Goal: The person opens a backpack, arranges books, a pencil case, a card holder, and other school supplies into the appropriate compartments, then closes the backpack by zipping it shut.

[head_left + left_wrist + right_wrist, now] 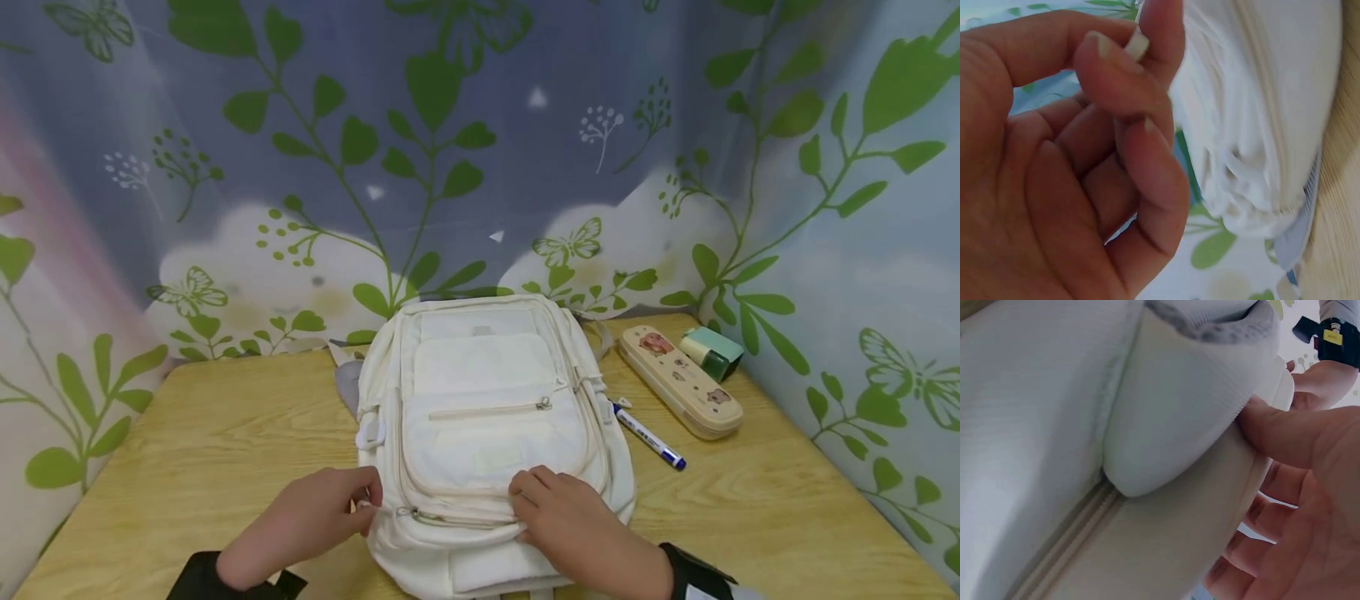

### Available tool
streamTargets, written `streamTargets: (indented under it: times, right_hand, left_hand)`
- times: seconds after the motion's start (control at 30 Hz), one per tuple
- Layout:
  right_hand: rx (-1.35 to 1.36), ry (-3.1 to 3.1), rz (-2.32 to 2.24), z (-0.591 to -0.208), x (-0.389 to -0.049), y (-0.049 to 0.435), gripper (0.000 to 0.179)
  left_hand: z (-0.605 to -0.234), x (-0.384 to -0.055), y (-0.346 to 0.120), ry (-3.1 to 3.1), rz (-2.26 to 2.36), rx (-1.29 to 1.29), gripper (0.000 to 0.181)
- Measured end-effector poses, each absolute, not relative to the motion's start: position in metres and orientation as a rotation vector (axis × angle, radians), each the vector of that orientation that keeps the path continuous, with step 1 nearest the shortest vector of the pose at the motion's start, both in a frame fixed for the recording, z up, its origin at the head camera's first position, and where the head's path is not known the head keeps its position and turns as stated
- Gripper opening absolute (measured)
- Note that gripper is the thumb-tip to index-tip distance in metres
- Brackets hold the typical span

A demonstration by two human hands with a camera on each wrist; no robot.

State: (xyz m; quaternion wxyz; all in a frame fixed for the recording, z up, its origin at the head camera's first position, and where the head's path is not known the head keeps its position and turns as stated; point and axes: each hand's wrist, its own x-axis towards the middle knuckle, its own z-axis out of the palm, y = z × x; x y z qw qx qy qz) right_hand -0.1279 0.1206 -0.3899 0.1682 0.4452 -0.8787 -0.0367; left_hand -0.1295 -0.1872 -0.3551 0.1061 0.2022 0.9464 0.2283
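Observation:
A cream-white backpack lies on the table, its front pocket side facing up. At its lower left, my left hand pinches a small cream zipper pull between thumb and finger, close to the metal slider of the lower front zipper. My right hand grips the fabric at the lower front of the bag, right of that zipper, with the thumb on one side and curled fingers on the other. In the right wrist view, part of the zipper's track shows below a folded fabric piece.
Right of the bag lie a blue-capped white marker, a beige pencil case with printed pictures, and a green box-like item. A leaf-patterned curtain stands behind the wooden table.

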Motion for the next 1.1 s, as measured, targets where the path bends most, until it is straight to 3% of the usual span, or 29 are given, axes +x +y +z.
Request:
streamTargets:
  times: [0.47,0.77,1.1]
  right_hand:
    - [1.274,-2.486,-0.138,-0.391,-0.124,0.123,0.029]
    - [1.326,-2.497,-0.1,-0.395,-0.123,0.125,0.03]
    - [1.486,-2.625,0.125,-0.391,-0.131,0.146,0.036]
  left_hand:
    - [-0.354,-0.195,-0.206,3.14,0.484,0.477,0.007]
    - [-0.384,-0.241,-0.214,3.288,0.511,0.347,0.01]
    - [-0.384,-0.219,-0.191,3.24,0.522,0.469,0.017]
